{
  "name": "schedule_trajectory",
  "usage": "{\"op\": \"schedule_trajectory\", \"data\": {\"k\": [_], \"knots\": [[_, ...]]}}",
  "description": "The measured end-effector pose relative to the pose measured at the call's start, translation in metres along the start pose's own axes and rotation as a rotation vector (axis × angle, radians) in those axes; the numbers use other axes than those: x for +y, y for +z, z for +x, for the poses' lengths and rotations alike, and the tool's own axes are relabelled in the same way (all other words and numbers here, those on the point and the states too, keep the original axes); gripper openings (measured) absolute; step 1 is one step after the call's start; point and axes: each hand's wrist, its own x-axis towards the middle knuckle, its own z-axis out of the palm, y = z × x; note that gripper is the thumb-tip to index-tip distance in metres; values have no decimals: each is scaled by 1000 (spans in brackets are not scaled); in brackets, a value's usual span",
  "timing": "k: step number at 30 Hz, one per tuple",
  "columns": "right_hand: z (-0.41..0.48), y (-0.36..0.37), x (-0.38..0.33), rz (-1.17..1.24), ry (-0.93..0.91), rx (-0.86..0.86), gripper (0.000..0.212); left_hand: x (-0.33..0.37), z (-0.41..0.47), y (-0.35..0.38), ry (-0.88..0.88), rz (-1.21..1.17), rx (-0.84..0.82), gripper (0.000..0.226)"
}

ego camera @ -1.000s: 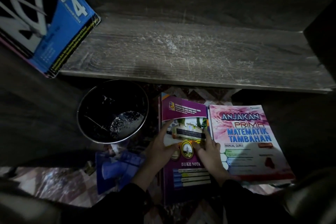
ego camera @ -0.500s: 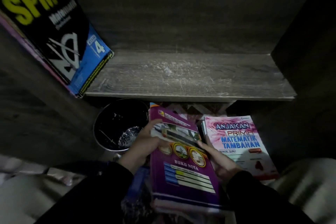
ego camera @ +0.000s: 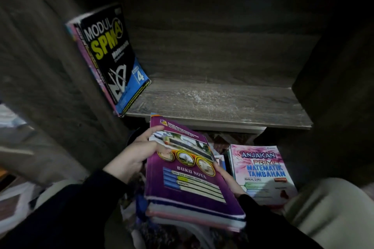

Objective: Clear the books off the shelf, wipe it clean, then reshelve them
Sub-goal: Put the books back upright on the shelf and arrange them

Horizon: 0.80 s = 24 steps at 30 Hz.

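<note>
Both hands clasp a stack of books (ego camera: 192, 215) from its two sides: the left hand (ego camera: 137, 153) grips the left edge, thumb laid across the top cover and another finger stretched along the upper left corner, while the right hand (ego camera: 229, 183) curls against the right edge, mostly hidden behind the stack so that only a few fingers and the wrist show. Topmost in the stack is a purple book (ego camera: 188, 170) titled BUKU NOTA, with three round gold-framed pictures on its cover; under it lie several more books whose white, pink and dark blue edges show at the near end. The stack is tilted, its far end raised toward the front edge of the shelf board (ego camera: 222, 103), just below and before it, not resting on it. The board is grey wood grain, with pale scuffs and streaks over its middle. At its left end a black book (ego camera: 110, 50) reading MODUL SPM stands leaning against the left side wall (ego camera: 50, 70), with thinner books (ego camera: 82, 50) behind it. Below the shelf, to the right of the stack, a pink book (ego camera: 261, 170) titled ANJAKAN PRIMA MATEMATIK TAMBAHAN lies flat, face up. Dark sleeves (ego camera: 81, 208) cover both forearms. A pale rounded thing (ego camera: 327, 208) sits at the lower right, too blurred to identify
</note>
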Motion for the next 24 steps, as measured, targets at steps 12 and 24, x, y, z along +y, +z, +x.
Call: {"op": "schedule_trajectory", "data": {"k": [12,24], "knots": [[-24,56,-95,-563,-119,-223,88,47,-21,-38,9,1,-39,71],[-36,115,-177,-1064,-343,-244,115,84,-14,-71,341,57,14,78]]}}
